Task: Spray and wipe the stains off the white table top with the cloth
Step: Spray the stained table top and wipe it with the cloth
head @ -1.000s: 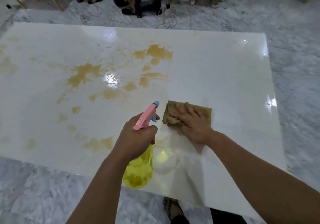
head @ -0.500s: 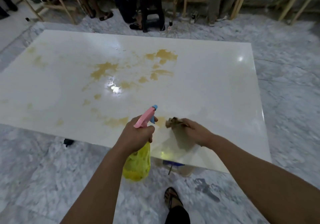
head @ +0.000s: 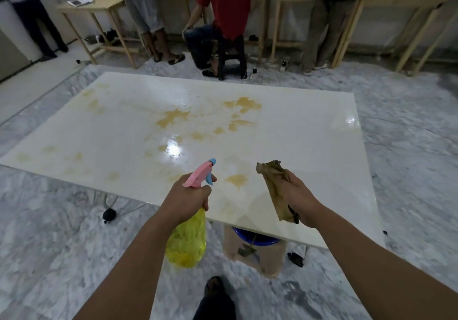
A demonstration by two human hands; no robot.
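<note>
The white table top (head: 309,131) carries brownish-yellow stains (head: 173,117) across its middle and left, plus one patch (head: 236,179) near the front edge. My left hand (head: 186,197) grips a spray bottle (head: 188,240) with a yellow body and pink head, nozzle pointing out over the table. My right hand (head: 298,200) holds a crumpled brown cloth (head: 273,183) lifted above the front edge of the table, not touching the surface.
A blue basin (head: 255,238) on a brown stool sits under the table's front edge. Several people stand or sit at wooden benches (head: 104,5) beyond the far edge, one on a dark stool (head: 231,57). Marble floor surrounds the table; my foot (head: 214,286) is below.
My right hand has lifted the cloth off the table and raised it. The view has pulled back and tilted up, showing the whole table and the people behind. The bottle stays in my left hand.
</note>
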